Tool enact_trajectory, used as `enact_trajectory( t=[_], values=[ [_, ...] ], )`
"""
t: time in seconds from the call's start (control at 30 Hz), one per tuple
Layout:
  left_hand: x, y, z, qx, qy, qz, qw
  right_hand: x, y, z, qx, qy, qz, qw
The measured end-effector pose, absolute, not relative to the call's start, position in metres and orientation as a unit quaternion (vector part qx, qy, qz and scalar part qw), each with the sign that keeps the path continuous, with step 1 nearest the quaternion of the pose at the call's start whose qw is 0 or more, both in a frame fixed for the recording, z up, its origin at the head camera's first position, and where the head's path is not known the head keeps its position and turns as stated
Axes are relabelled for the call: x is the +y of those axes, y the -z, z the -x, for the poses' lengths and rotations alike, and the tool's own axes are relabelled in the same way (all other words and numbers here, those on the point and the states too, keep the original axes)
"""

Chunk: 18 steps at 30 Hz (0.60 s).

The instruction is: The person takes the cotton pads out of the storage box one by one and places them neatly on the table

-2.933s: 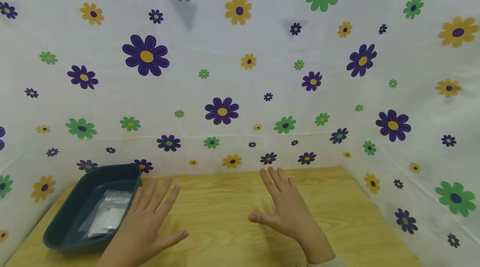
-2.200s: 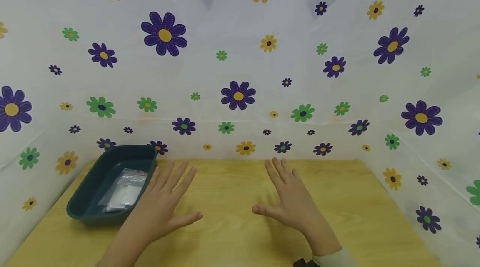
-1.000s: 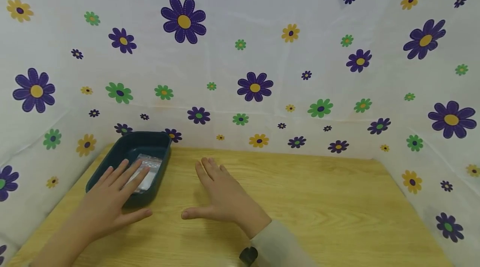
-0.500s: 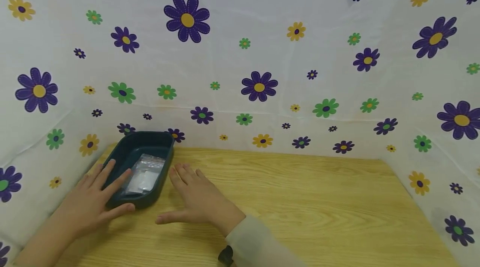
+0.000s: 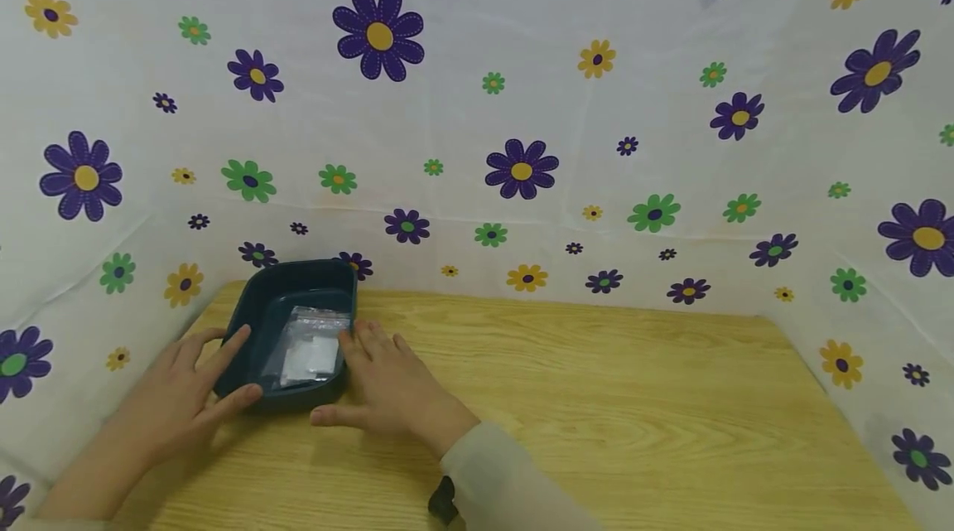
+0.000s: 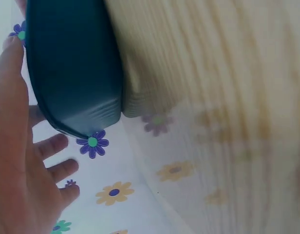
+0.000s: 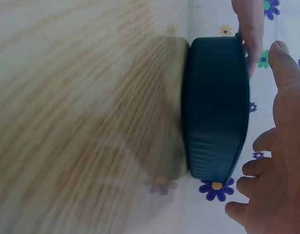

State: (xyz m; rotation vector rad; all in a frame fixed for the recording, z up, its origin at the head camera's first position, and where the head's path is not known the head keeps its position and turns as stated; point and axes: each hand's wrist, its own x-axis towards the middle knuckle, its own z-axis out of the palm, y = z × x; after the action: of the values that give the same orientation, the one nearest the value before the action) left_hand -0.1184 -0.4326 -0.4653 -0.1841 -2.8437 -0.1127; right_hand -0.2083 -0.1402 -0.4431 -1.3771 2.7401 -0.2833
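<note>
- Nearest the person, a black device [image 5: 443, 501] is seen beside the right sleeve [image 5: 501, 475], toward the person from the teal bin [image 5: 298, 400]; the table [image 5: 633, 398] could be scraped by it if the wrist is dropped.
- The right hand [image 5: 391, 386] is held just beside the bin's right wall. Its fingers are extended and the thumb is spread well away; nothing is gripped. Whether the rim is touched cannot be told.
- The left hand [image 5: 170, 400] is placed at the bin's near left corner, fingers parted and softly bent, thumb by the near rim. Nothing is grasped; contact cannot be confirmed.
- Risk, as judged: if the bin is raised by fingertips alone, it could be let slip, since the walls look smooth and flared. If one side is pressed harder, the bin could be turned askew.
- The bin is set upright on the table, open at the top.
- Inside the bin, toward its right wall, clear zip bagging [image 5: 320, 319] is laid flat, with white contents [image 5: 311, 359] enclosed. Bag count and contents cannot be identified. Sliding could be caused by a tilt.
- Beyond the bin, flowered cloth [image 5: 447, 117] is hung close to its far rim; it could be rucked if the bin is shoved away.
</note>
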Motion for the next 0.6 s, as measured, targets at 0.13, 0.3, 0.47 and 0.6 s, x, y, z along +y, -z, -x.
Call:
enact_trajectory(
  t=[0.13, 0.3, 0.47, 0.6],
  values=[
    [-0.436, 0.469, 0.122, -0.993, 0.062, 0.053, 0.086, -0.145, 0.449, 0.213, 0.892, 0.098, 0.44, 0.029],
    [-0.436, 0.47, 0.122, -0.994, 0.096, 0.036, 0.039, -0.148, 0.455, 0.215, 0.894, 0.099, 0.436, 0.029],
    [-0.431, 0.466, 0.121, -0.995, 0.074, 0.045, 0.057, -0.146, 0.455, 0.214, 0.902, 0.101, 0.42, -0.002],
    [-0.427, 0.46, 0.123, -0.994, 0.049, 0.052, 0.084, -0.148, 0.452, 0.215, 0.911, 0.125, 0.391, -0.031]
  ],
)
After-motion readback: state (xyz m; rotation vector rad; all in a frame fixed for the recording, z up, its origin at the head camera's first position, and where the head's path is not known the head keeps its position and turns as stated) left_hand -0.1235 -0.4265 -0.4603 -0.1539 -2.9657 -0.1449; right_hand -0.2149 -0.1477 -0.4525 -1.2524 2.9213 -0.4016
